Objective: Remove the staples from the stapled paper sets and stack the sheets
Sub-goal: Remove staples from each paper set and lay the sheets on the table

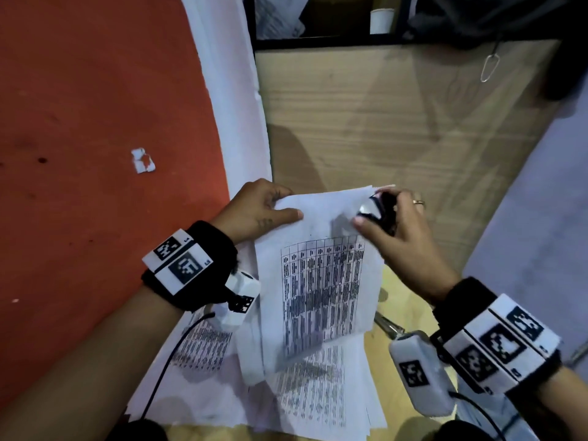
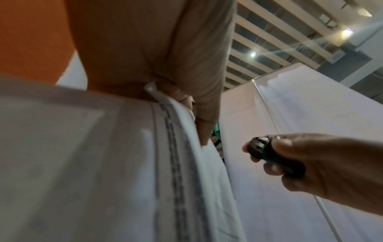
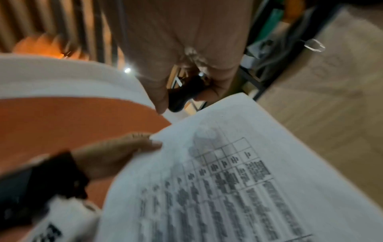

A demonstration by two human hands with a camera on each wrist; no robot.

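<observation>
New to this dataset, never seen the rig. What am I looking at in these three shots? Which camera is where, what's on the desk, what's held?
No robot: a person works with bare hands, each wrist wearing a band with coded markers and a small camera. The large picture is from a head camera looking down; the other two look along each wrist, so they are skewed and blurry.

The left hand grips the top left corner of a printed paper set, lifted above loose printed sheets on the wooden desk. The right hand holds a black staple remover at the set's top right corner. A torn paper scrap lies on the orange surface.
</observation>
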